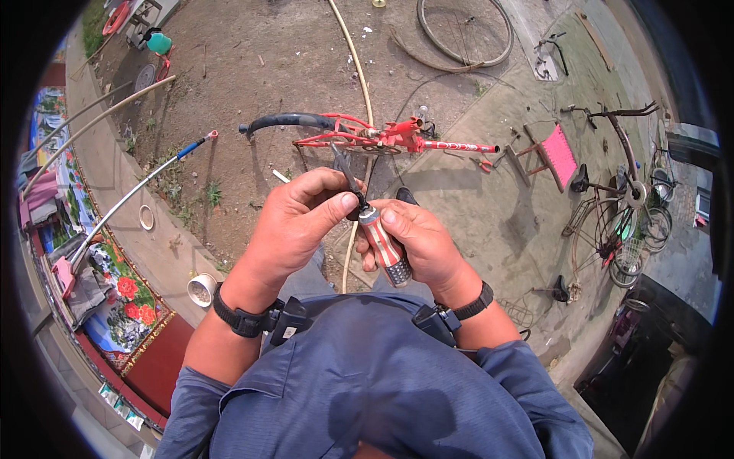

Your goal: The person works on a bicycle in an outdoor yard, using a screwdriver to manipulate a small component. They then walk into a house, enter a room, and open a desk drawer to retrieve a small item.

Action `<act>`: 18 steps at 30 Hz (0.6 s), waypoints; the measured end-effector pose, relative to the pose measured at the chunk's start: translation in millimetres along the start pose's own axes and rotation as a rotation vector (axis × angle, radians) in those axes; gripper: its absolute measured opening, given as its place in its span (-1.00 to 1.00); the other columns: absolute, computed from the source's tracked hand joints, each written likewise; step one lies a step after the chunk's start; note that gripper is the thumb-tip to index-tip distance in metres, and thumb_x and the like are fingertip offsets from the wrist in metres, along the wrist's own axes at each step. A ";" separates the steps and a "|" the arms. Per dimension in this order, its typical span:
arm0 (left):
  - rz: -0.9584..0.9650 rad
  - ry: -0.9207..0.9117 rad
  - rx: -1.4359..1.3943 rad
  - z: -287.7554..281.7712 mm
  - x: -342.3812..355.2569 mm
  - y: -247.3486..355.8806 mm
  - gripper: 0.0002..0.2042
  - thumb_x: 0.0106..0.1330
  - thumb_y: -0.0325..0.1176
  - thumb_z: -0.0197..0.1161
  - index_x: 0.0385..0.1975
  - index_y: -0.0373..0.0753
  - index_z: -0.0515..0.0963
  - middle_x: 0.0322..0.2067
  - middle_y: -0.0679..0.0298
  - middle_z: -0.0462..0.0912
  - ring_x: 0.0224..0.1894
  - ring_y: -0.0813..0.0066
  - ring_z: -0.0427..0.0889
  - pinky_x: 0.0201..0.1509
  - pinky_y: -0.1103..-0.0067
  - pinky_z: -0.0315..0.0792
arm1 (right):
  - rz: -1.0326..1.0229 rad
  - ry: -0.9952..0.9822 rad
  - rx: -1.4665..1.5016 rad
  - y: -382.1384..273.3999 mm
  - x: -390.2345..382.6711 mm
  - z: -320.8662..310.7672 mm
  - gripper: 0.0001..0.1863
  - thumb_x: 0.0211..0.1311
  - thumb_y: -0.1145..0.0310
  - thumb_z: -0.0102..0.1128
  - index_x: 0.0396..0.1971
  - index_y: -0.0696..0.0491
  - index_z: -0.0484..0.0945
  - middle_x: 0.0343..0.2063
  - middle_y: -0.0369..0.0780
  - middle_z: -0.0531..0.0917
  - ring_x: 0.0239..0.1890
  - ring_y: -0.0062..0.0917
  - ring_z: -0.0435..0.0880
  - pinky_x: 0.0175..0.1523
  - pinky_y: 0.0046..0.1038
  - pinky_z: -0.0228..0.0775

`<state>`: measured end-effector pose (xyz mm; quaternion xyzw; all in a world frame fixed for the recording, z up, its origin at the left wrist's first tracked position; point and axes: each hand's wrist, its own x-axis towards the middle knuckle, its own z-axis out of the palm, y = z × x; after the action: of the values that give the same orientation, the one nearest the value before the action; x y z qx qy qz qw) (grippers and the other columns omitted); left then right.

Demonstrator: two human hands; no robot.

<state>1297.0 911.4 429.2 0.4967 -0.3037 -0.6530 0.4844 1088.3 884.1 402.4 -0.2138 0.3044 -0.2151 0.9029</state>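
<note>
Close in front of my body both hands meet at one spot. My right hand [417, 237] is closed round a screwdriver [382, 246] with a red-and-white striped handle and a dark dotted end. Its shaft is mostly hidden by my fingers. My left hand [306, 214] pinches a narrow black part [345, 172] at the front of the handle; its exact kind does not show. Just beyond my hands a red bicycle frame [401, 139] lies on the ground, with a curved black mudguard [294, 120] at its left end.
A bare wheel [466, 60] lies far ahead. To the right are a pink-seated stool [556, 157], a saddle [560, 289] and dismantled bicycles [612, 222]. A yellowish hose [356, 57] crosses the ground. A white bucket [202, 291] and flowered cloth [126, 306] are at left.
</note>
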 end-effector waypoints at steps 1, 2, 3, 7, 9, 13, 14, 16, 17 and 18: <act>0.003 -0.005 -0.020 -0.4 0.1 -1.5 -0.84 0.41 -0.42 0.30 -0.12 -0.36 0.59 -0.24 0.31 0.67 -0.18 0.64 0.59 -0.06 0.65 0.49 | 0.004 0.007 -0.003 0.3 0.3 0.5 -0.56 0.52 0.12 0.02 0.12 0.18 0.47 -0.27 -0.06 0.68 -0.37 -0.39 0.74 -0.25 -0.43 0.62; 0.001 0.003 0.005 -2.2 0.1 -2.5 -0.84 0.40 -0.42 0.30 -0.12 -0.35 0.60 -0.22 0.30 0.67 -0.15 0.61 0.60 -0.02 0.61 0.48 | 0.002 0.006 -0.002 0.7 1.0 1.1 -0.56 0.53 0.12 0.02 0.13 0.18 0.46 -0.27 -0.07 0.68 -0.37 -0.39 0.74 -0.24 -0.43 0.62; 0.000 0.011 0.031 -4.2 0.4 -3.4 -0.84 0.39 -0.43 0.30 -0.12 -0.34 0.60 -0.20 0.29 0.67 -0.13 0.58 0.60 0.02 0.57 0.47 | -0.004 0.003 0.003 0.7 1.8 1.2 -0.57 0.53 0.13 0.01 0.14 0.18 0.46 -0.26 -0.07 0.68 -0.36 -0.40 0.74 -0.24 -0.43 0.62; -0.021 0.032 -0.022 -7.9 -0.9 -6.9 -0.87 0.38 -0.44 0.29 -0.17 -0.33 0.60 -0.20 0.28 0.67 -0.13 0.55 0.59 0.04 0.54 0.45 | -0.009 0.016 -0.070 0.6 2.6 3.3 -0.57 0.54 0.16 0.01 0.17 0.16 0.45 -0.25 -0.07 0.68 -0.35 -0.41 0.74 -0.21 -0.43 0.62; 0.024 0.026 0.057 -10.2 -0.8 -7.1 -0.88 0.38 -0.43 0.28 -0.19 -0.32 0.59 -0.21 0.28 0.66 -0.13 0.55 0.58 0.03 0.53 0.45 | -0.003 0.003 -0.035 0.0 3.0 4.7 -0.57 0.54 0.17 0.01 0.19 0.16 0.45 -0.24 -0.07 0.68 -0.34 -0.42 0.74 -0.21 -0.43 0.62; 0.096 0.009 0.067 -11.0 -0.8 -8.5 -0.87 0.39 -0.39 0.27 -0.21 -0.31 0.58 -0.21 0.27 0.65 -0.14 0.53 0.58 0.00 0.53 0.45 | 0.004 0.029 -0.066 -1.3 2.6 8.1 -0.58 0.53 0.18 0.02 0.19 0.15 0.45 -0.24 -0.07 0.69 -0.35 -0.42 0.74 -0.22 -0.44 0.62; 0.102 -0.012 0.064 -12.0 -0.6 -7.9 -0.87 0.39 -0.39 0.26 -0.20 -0.31 0.57 -0.21 0.26 0.64 -0.14 0.53 0.58 -0.01 0.53 0.45 | 0.009 0.029 -0.063 -2.5 2.1 8.6 -0.58 0.53 0.18 0.03 0.19 0.16 0.45 -0.24 -0.07 0.69 -0.35 -0.42 0.74 -0.23 -0.44 0.62; 0.109 -0.057 0.056 -13.9 -0.9 -6.3 -0.87 0.40 -0.38 0.23 -0.20 -0.31 0.56 -0.21 0.26 0.63 -0.16 0.53 0.57 -0.02 0.53 0.45 | 0.036 0.007 -0.047 -5.4 0.8 9.1 -0.56 0.51 0.17 0.06 0.17 0.18 0.46 -0.25 -0.07 0.69 -0.36 -0.42 0.74 -0.24 -0.45 0.62; 0.108 -0.073 0.061 -14.5 -1.4 -5.2 -0.88 0.40 -0.39 0.22 -0.20 -0.30 0.56 -0.21 0.26 0.63 -0.17 0.54 0.57 -0.04 0.53 0.45 | 0.059 -0.016 -0.035 -8.4 0.1 8.1 -0.55 0.49 0.16 0.09 0.16 0.19 0.46 -0.26 -0.08 0.69 -0.36 -0.42 0.74 -0.25 -0.45 0.62; 0.107 -0.089 0.064 -14.9 -1.7 -4.2 -0.89 0.40 -0.40 0.20 -0.21 -0.30 0.55 -0.21 0.26 0.62 -0.18 0.54 0.56 -0.05 0.54 0.44 | 0.077 -0.034 -0.018 -10.0 -0.4 8.2 -0.53 0.47 0.15 0.12 0.15 0.20 0.46 -0.26 -0.09 0.69 -0.37 -0.42 0.74 -0.26 -0.45 0.62</act>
<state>1309.7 915.7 421.3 0.4653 -0.3721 -0.6376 0.4884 1090.7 878.3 413.7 -0.2137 0.2991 -0.1739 0.9136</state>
